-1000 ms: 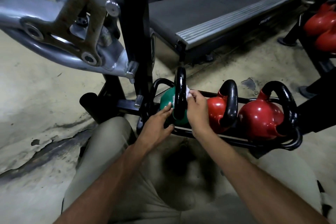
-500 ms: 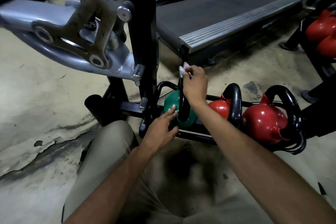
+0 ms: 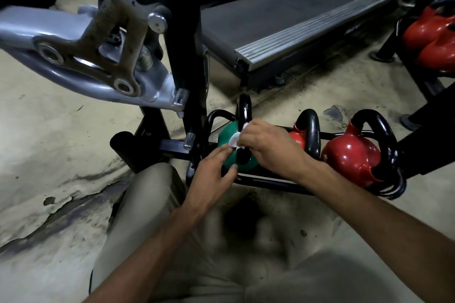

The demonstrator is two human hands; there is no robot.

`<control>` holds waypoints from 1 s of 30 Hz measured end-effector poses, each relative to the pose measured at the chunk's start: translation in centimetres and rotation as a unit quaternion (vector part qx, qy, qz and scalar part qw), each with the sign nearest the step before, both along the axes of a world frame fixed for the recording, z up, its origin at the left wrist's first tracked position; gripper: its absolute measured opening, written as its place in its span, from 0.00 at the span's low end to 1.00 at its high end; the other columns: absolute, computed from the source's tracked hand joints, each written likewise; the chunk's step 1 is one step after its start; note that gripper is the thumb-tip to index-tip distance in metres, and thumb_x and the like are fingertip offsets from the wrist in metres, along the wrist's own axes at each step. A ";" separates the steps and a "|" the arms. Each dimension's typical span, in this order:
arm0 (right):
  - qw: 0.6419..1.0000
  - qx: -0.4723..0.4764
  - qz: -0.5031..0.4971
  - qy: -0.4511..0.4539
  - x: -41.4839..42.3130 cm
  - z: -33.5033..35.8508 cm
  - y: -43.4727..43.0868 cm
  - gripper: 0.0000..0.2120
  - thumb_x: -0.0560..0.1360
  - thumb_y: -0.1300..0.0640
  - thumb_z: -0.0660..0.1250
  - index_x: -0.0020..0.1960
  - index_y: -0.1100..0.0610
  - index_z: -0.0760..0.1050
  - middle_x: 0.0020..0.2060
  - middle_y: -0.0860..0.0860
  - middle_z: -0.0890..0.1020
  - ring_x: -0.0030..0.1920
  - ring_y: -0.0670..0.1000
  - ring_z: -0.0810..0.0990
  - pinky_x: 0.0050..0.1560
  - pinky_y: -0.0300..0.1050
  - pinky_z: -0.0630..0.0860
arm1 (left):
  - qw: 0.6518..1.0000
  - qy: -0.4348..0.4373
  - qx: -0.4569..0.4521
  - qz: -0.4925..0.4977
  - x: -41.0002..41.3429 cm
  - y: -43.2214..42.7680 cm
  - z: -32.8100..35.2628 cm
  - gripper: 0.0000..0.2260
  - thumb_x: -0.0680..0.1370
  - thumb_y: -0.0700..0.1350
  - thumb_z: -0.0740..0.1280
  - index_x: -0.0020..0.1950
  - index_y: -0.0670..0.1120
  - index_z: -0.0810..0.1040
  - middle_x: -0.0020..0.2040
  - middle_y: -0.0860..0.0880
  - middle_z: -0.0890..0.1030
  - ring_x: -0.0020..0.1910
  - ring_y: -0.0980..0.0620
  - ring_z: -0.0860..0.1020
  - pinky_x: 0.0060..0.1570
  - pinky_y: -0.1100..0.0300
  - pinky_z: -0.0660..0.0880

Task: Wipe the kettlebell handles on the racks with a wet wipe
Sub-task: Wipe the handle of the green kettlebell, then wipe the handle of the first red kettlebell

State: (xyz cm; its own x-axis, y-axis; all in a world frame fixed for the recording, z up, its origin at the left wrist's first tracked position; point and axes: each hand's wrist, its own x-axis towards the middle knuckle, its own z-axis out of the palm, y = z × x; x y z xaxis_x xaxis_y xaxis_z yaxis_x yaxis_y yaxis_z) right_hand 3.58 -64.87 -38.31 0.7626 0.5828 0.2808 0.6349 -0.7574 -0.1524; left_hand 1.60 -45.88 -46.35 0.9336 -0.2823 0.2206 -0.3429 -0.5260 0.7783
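A green kettlebell with a black handle sits at the left end of a low black rack. My right hand is wrapped around the lower part of that handle and holds a white wet wipe against it. My left hand rests with spread fingers on the green bell's near side. Two red kettlebells with black handles stand to the right on the same rack; the nearer one is partly hidden behind my right hand.
A grey and black gym machine frame rises close on the left. A treadmill deck lies behind the rack. Another rack with red kettlebells stands at the far right. My knees in beige trousers are just below the rack.
My right hand slid the wipe from the top of the green kettlebell's handle back down to its lower part. The left hand stayed on the bell.
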 end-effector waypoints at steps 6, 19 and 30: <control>0.754 0.583 -0.187 0.238 -2.4 0.8 -3.8 0.07 0.75 0.68 0.73 0.51 0.61 0.82 0.46 0.53 0.86 0.49 0.49 0.84 0.53 0.46 0.81 | 0.993 -0.031 -0.109 0.041 -1.3 -2.8 4.9 0.20 0.79 0.42 0.72 0.72 0.47 0.78 0.68 0.53 0.80 0.68 0.58 0.76 0.68 0.55 0.75; 0.691 0.638 -0.204 0.271 -6.0 1.3 -12.1 0.05 0.79 0.59 0.71 0.53 0.61 0.82 0.47 0.57 0.86 0.47 0.54 0.85 0.46 0.46 0.83 | 0.935 0.207 -0.287 -0.009 -0.3 -14.3 8.9 0.05 0.75 0.36 0.75 0.51 0.38 0.84 0.45 0.42 0.87 0.44 0.48 0.85 0.48 0.58 0.82; 0.800 0.492 -0.274 0.210 -0.1 0.5 -18.8 0.02 0.76 0.61 0.72 0.47 0.56 0.83 0.40 0.51 0.86 0.43 0.50 0.84 0.46 0.48 0.81 | 0.994 0.095 -0.039 -0.033 3.7 -18.5 7.3 0.20 0.74 0.49 0.79 0.64 0.49 0.81 0.58 0.52 0.85 0.58 0.57 0.82 0.62 0.55 0.78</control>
